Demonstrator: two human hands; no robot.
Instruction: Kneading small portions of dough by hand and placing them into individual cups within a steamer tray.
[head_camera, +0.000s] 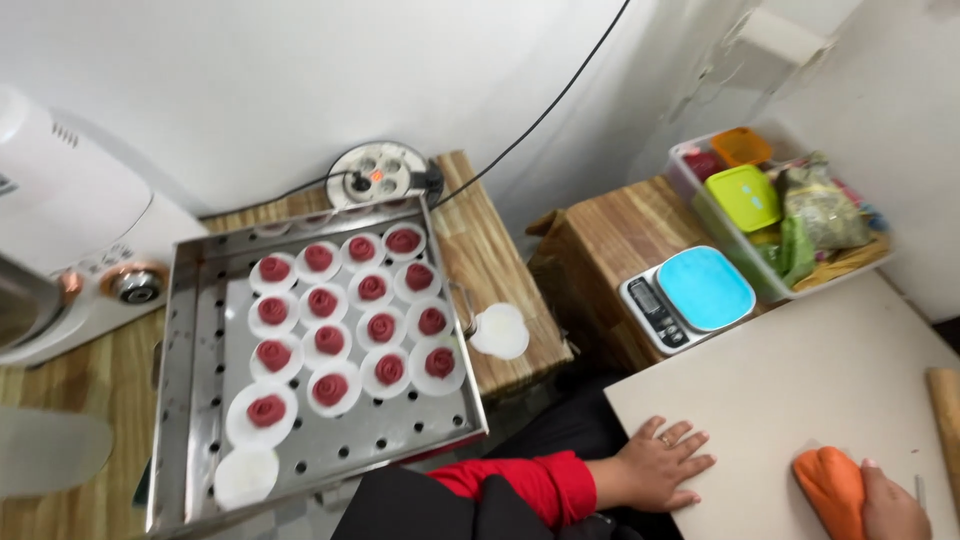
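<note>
My left hand (655, 465), in a red sleeve, lies flat with fingers spread on the near left corner of a beige board (800, 380). At the bottom right my right hand (895, 508) rests on a lump of orange dough (828, 485) that sits on the same board; whether the fingers grip it is not clear. A wooden rolling pin (945, 415) lies at the board's right edge. To the left, a perforated steel tray (190, 390) holds several red rose-shaped dough pieces (330, 340), each on a white paper round.
A kitchen scale with a blue top (690, 295) stands beyond the board. Behind it a clear bin (780, 200) holds food boxes and bags. A white mixer (70, 250) stands far left, a round socket reel (378, 175) behind the tray, and a spare paper round (500, 330) beside it.
</note>
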